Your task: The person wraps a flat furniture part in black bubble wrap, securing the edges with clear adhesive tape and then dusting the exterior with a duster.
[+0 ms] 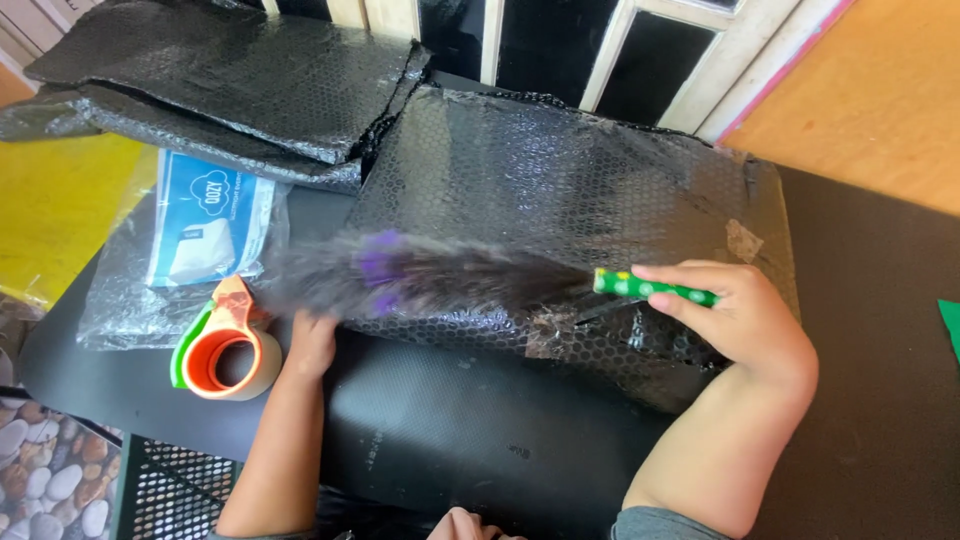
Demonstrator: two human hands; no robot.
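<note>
Fingers of the right hand (pixel 745 320) squeeze the green handle of a feather duster (pixel 440 275), whose blurry dark feathers lie across a black bubble-wrapped parcel (pixel 560 170) on the tabletop (pixel 870 330). Left hand (pixel 310 345) rests flat, fingers apart, beside an orange tape dispenser (pixel 225 345).

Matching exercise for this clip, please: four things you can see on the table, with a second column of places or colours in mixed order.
Things:
1. duster handle
2. tape dispenser
3. white and blue packet
4. stack of black bubble wrap

Descriptions:
A. far left corner of the table
B. green with pale dots, in the right hand
C. orange and green, beside the left hand
D. under clear plastic, just beyond the dispenser

Pairs: 1-B, 2-C, 3-D, 4-A
</note>
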